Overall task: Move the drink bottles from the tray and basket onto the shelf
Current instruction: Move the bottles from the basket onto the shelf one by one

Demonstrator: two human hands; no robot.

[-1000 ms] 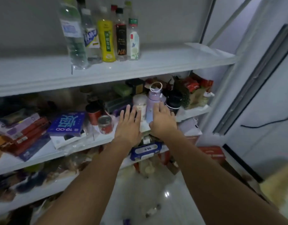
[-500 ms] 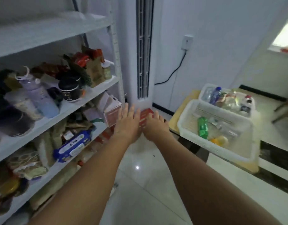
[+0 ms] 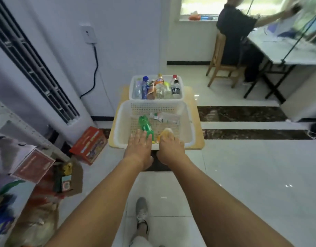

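Left hand [image 3: 138,148]: flat, fingers straight, holding nothing, over the near rim of the white basket [image 3: 120,122]. Its fingertips reach the near end of the green bottle [image 3: 144,124].
Right hand [image 3: 169,148]: beside the left, fingers bent down at the yellow bottle [image 3: 167,132]; whether they grasp it cannot be told.
Clear bottle [image 3: 165,117]: lying in the basket beyond both hands.
Tray [image 3: 133,82]: farther beyond, against the basket, holding several bottles [image 3: 175,88].

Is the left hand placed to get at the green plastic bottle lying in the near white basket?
Probably yes: the left hand, open, is at the white perforated basket's near rim, fingertips beside the green plastic bottle, which lies uncovered with nothing across it.
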